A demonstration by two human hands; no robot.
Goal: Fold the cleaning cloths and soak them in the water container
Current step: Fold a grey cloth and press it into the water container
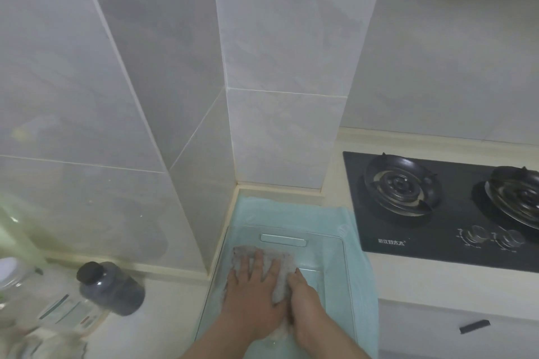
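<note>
A: Pressing palm down, your left hand [253, 294] lies flat on the cleaning cloth [281, 259], fingers straight and spread apart.

B: Your right hand [304, 297] sits just beside it, touching the cloth's right edge. Its fingers look held together, but I cannot tell whether you pinch the fabric there.

A: The cloth is grey-white and crumpled. It lies inside the water container [320, 234], left of its middle, running from mid-way back toward the end near you.

B: That container is clear, with a flat handle recess at its far end. It stands on a pale teal towel [361, 285], which is spread over the countertop [408, 280] up to the back edge, in the corner by the tiled pillar [280, 140].

A: To your right, a black gas hob [437, 213] is set into the countertop, well apart from the container, with two burners and two knobs along its front edge.

B: To your left, near the countertop's back edge, stands a dark jar [113, 288] with a black lid. The things beside it are too blurred to name.
</note>
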